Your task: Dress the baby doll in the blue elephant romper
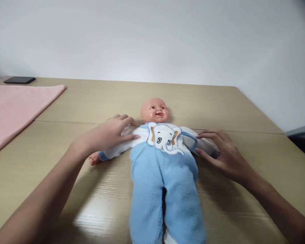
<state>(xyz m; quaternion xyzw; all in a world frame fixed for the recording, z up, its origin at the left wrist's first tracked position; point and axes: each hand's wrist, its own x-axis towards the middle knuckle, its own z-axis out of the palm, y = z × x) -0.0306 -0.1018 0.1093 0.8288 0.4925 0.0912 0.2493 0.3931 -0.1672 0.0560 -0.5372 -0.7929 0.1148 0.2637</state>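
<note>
A baby doll (155, 110) lies face up on the wooden table (96, 98), head away from me. It wears a blue fleece romper (165, 189) with a white top and an elephant patch (164, 137). My left hand (112, 134) rests flat on the doll's white sleeve near its shoulder, fingers stretched out. My right hand (222, 152) lies with its fingers spread over the doll's other arm, fingertips at the sleeve's blue trim. Neither hand grips anything. The doll's bare hand (94, 158) shows below my left wrist.
A pink cloth (15, 108) is spread at the far left of the table. A dark flat phone (19, 80) lies at the back left corner. A white wall stands behind the table. The table's right edge runs diagonally, with something dark (303, 139) beyond it.
</note>
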